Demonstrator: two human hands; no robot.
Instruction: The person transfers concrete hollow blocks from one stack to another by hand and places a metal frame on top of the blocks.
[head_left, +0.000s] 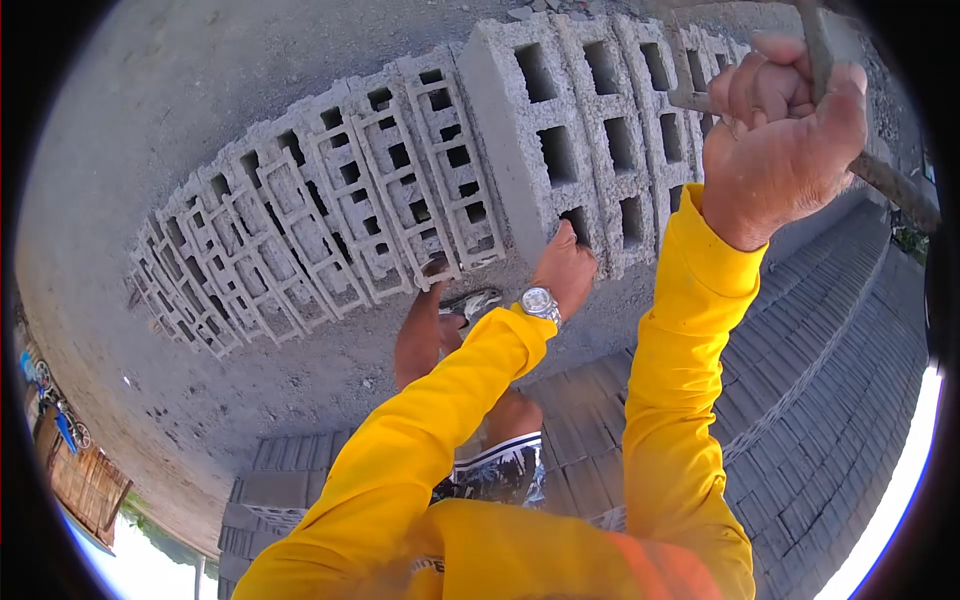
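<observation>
And there stood the big hollow blocks [495, 150], packed upright, presumably for stability; beside them, a bar [897, 190], the right hand [775, 165] clamping its fingers round it; at their near edge, the left hand [568, 272], fingers partly hidden, grip unclear.

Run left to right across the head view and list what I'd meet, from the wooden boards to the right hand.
Wooden boards → long row of smaller-celled hollow blocks → left hand → right hand
</observation>
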